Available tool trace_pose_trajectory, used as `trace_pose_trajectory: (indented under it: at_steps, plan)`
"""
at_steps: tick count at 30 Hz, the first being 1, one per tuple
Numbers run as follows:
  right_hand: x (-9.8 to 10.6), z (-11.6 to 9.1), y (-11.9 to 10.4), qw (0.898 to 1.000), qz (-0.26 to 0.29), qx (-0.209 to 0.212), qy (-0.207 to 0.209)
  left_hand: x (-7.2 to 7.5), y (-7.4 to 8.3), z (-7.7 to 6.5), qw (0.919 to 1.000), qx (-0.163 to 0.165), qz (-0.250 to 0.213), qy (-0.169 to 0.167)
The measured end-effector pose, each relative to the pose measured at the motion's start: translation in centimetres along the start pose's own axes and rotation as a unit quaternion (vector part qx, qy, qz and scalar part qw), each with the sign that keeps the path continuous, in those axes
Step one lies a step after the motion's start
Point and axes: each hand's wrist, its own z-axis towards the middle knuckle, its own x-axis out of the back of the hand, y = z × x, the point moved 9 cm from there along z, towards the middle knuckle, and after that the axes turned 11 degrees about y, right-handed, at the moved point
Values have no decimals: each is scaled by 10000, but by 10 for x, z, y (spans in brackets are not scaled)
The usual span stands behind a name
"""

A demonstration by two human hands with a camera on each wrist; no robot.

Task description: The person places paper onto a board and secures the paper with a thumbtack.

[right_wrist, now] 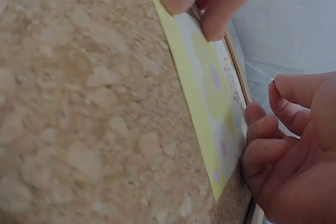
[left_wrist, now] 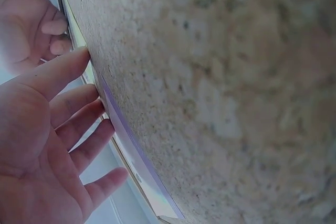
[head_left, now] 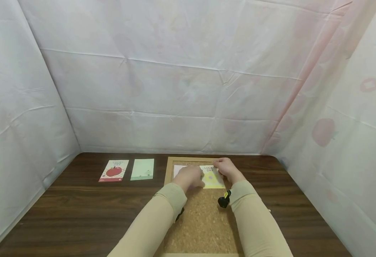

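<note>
A yellow-and-white card (head_left: 212, 180) lettered "LUCKY DAY" lies near the top of a cork board (head_left: 204, 221). My left hand (head_left: 190, 176) rests at its left edge; the thumb and fingers, mostly straight, touch the card in the left wrist view. A pale purple-edged card (left_wrist: 137, 156) sits left of it, partly under this hand. My right hand (head_left: 226, 168) is by the yellow card's top right corner. Its thumb and forefinger pinch a tiny pin-like thing (right_wrist: 272, 82) with a dark tip; I cannot tell its exact kind. The other fingers are curled near the card's edge.
On the dark wooden table (head_left: 88, 210), a red apple card (head_left: 114, 171) and a pale green card (head_left: 142, 169) lie left of the board. The board has a light wooden frame (head_left: 169, 169). White cloth (head_left: 162, 89) hangs behind and at both sides.
</note>
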Motion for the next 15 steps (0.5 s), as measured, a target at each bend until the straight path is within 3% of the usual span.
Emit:
trace_pose_trajectory:
  at_steps: [5,11,15]
  plan:
    - [-3,2,-5,9981,-580,181,116,2,1,-1,10000,-6,44,-6]
    - [-8,6,-13,9843,-1594,715,259,3,2,-3,10000,-6,20,-42]
    - [-11,6,-15,9788,-1854,857,160,4,3,-4,10000,-22,38,-78]
